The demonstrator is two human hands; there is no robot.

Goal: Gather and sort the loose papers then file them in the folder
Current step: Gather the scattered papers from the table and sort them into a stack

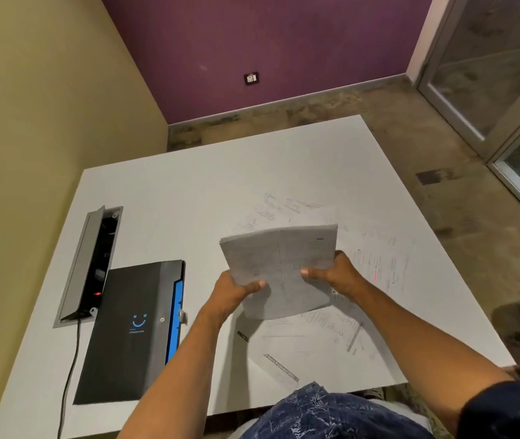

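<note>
The left hand (236, 288) grips the near left edge of a sheaf of papers (279, 267), thumb on the top face, fingers curled beneath. The right hand (336, 274) grips the near right edge the same way, thumb on top. Both hands are closed on the sheaf and hold it above the worktop (189, 191), tilted with its far edge raised.

The sheaf appears to be several sheets thick. Judged light, flexible and prone to fanning or sliding sheet on sheet; the far unsupported edge bows a little. A grip at two opposite edges, as now, suits it: one-handed it would likely droop and shed sheets. Squaring the edges against the worktop before filing would be prudent.

Beneath and beyond the hands, loose papers (382, 267) lie flat and overlapping on the worktop, some marked in pink. Being thin and flat, these will likely need a fingertip slide to an edge or a lifted corner before they can be pinched.

The folder (125, 331), dark with a blue edge, lies closed to the left of the hands, apart from the papers. It looks stiff. Left of it is an open cable box (94, 264) set in the worktop, with a cable (68, 375) trailing off.
</note>
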